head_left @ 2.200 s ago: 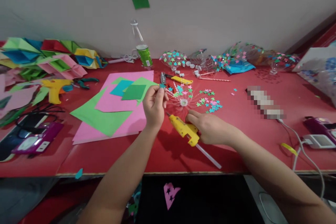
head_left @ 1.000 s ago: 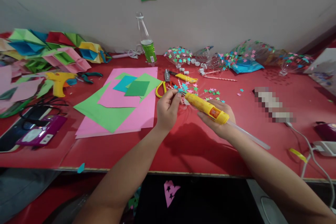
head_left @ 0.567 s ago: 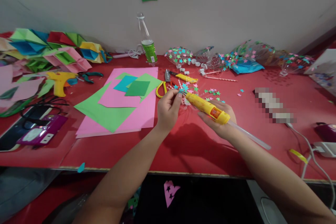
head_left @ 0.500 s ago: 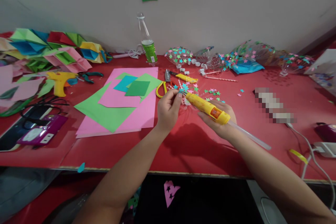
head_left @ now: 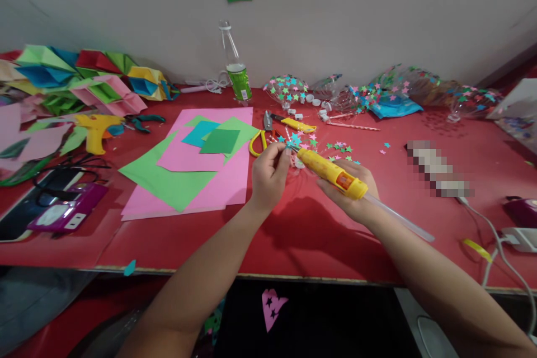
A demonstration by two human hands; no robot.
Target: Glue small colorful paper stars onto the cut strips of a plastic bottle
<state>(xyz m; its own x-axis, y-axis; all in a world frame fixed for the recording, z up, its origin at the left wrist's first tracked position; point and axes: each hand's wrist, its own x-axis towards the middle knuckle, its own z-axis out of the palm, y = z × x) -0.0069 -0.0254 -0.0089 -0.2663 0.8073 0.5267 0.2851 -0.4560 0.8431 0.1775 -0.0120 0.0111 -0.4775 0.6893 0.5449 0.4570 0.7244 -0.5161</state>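
My right hand is wrapped round a yellow glue gun, with a clear glue stick jutting from its back end. The gun's nozzle points left at my left hand. Between the thumb and forefinger of my left hand is a small blue paper star, right at the nozzle tip. Beyond the hands lie loose paper stars in pink, green and blue. Pliers with yellow handles and a yellow utility knife rest just behind my left hand.
Coloured paper sheets lie to the left. A clear bottle stands near the wall, beside star-covered plastic pieces. Another yellow glue gun, a phone and folded paper shapes are far left. A white cable runs at right.
Almost nothing differs. Both hands stay in place, the nozzle still at the blue star, and the glue stick's rear end has shifted very slightly.
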